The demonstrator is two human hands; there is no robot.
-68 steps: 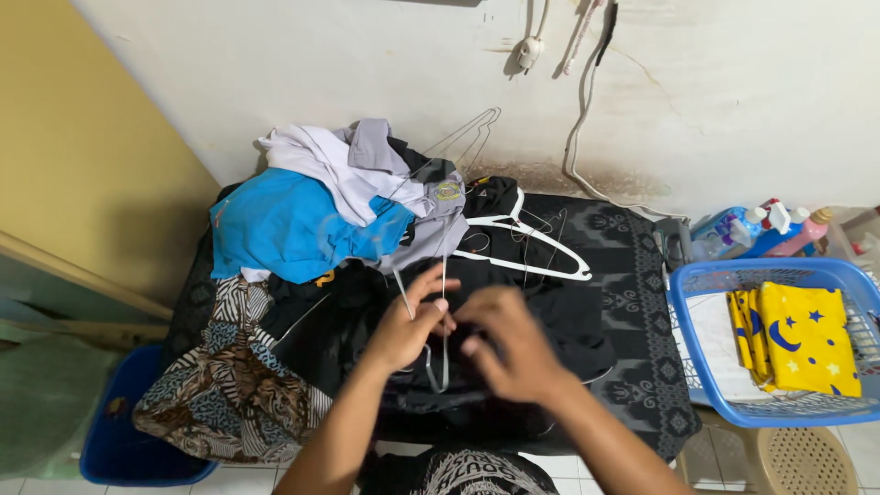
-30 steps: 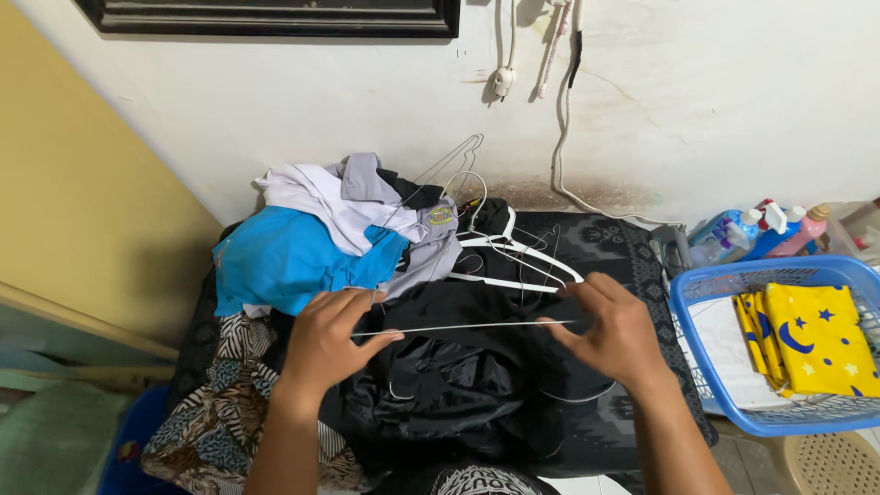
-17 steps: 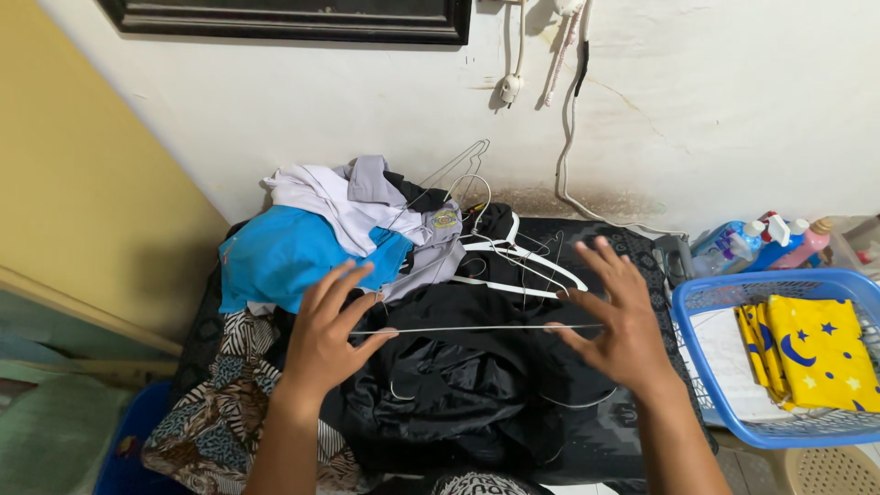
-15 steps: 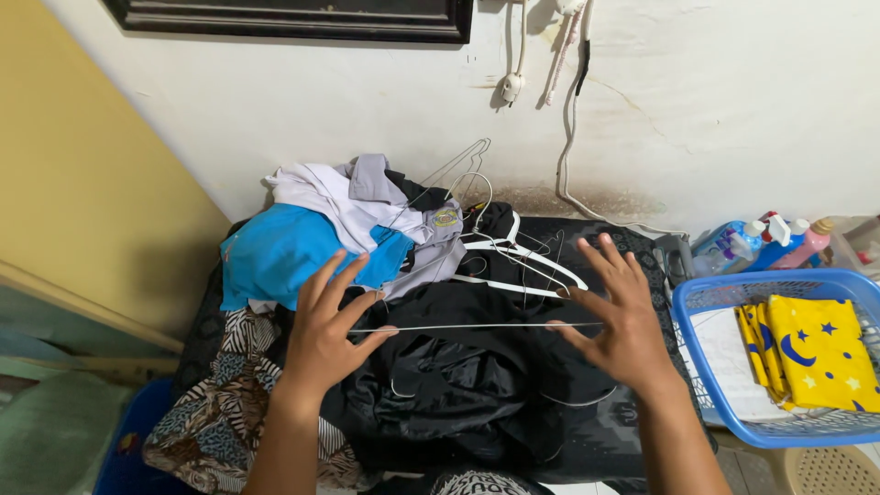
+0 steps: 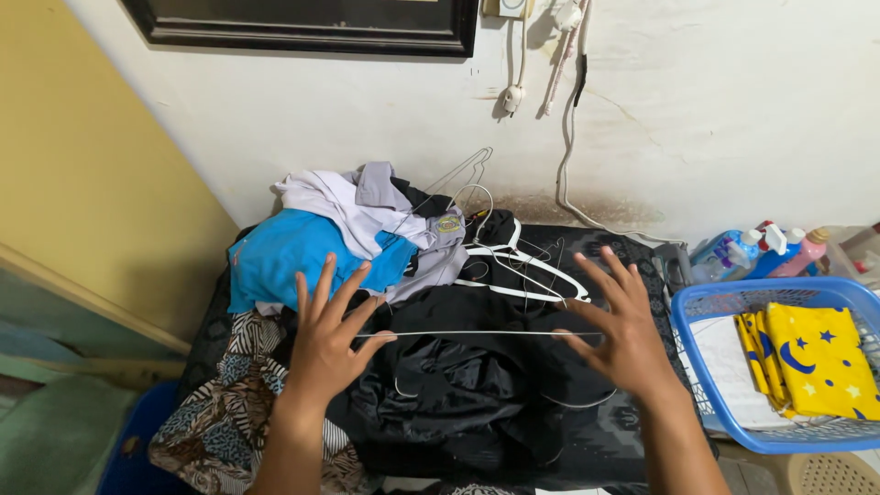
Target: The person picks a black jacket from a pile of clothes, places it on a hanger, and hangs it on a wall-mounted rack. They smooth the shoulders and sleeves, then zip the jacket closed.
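Wire hanger (image 5: 477,334) stretches level between both hands above a black garment (image 5: 458,394). Left hand (image 5: 330,344) and right hand (image 5: 623,330) pinch its ends, fingers splayed. Blue basket (image 5: 697,385) sits at 3 o'clock.

A thin wire hanger (image 5: 477,334) is stretched level between the left hand (image 5: 328,339) and the right hand (image 5: 621,332), one end pinched at each thumb while the other fingers fan out wide. Its long straight bar runs left to right just above a crumpled black garment (image 5: 458,390), which lies heaped and shiny on the dark patterned cloth beneath.
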